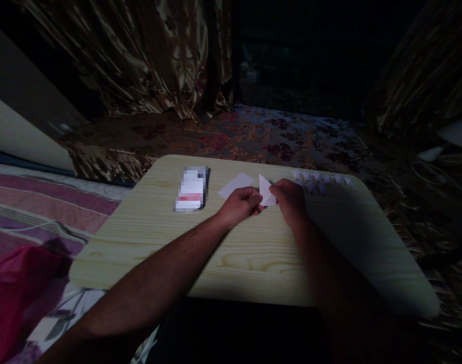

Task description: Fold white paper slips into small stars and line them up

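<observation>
A small piece of white paper, folded to a pointed triangular shape, is held up just above the table between both hands. My left hand pinches its left lower edge, fingers closed. On the other side my right hand grips the right edge between thumb and fingers. Behind the left hand lies a flat white paper sheet on the tabletop, partly covered by that hand. Several small folded paper pieces sit in rows beyond the right hand.
The pale wooden table has rounded corners. A blurred-out phone-like object lies on its left part. To the left are a striped bedcover and a pink bag. Patterned fabric spreads behind the table, below gold curtains.
</observation>
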### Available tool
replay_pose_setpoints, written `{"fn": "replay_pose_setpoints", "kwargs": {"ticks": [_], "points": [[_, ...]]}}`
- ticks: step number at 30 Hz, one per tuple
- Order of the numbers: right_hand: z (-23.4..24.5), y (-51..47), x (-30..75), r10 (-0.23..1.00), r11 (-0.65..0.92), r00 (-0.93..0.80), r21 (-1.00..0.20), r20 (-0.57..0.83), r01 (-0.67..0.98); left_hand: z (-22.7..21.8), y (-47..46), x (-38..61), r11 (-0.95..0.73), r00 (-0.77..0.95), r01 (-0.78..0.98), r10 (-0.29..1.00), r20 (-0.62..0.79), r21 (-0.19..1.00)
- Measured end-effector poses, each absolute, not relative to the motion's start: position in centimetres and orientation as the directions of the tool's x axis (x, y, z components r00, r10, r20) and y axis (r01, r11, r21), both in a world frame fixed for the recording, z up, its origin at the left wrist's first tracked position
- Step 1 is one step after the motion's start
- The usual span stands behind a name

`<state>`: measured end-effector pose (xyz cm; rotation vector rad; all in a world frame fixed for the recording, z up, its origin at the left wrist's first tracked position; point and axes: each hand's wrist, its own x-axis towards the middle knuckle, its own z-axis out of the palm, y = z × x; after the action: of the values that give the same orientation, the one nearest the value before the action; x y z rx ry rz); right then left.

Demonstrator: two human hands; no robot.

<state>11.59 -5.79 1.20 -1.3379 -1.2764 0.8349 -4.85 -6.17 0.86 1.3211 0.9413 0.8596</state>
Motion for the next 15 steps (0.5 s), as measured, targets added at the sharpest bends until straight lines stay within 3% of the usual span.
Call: {"fn": "replay_pose_setpoints", "kwargs": {"ticks": [6,15], "points": [[1.43,-6.03,11.33,0.965,0.15,0.17,-0.952,0.2,0.267,0.69,-6.2,-4.61,0.048,0.348,-0.002,0.937,-0.044,0.999],[1.18,-5.9,11.28,0.982,0.161,0.056,-0.959,0.179,0.234,0.36,-5.57,-4.7,0.018,0.134,-0.063,0.991,-0.01,0.998]]}}
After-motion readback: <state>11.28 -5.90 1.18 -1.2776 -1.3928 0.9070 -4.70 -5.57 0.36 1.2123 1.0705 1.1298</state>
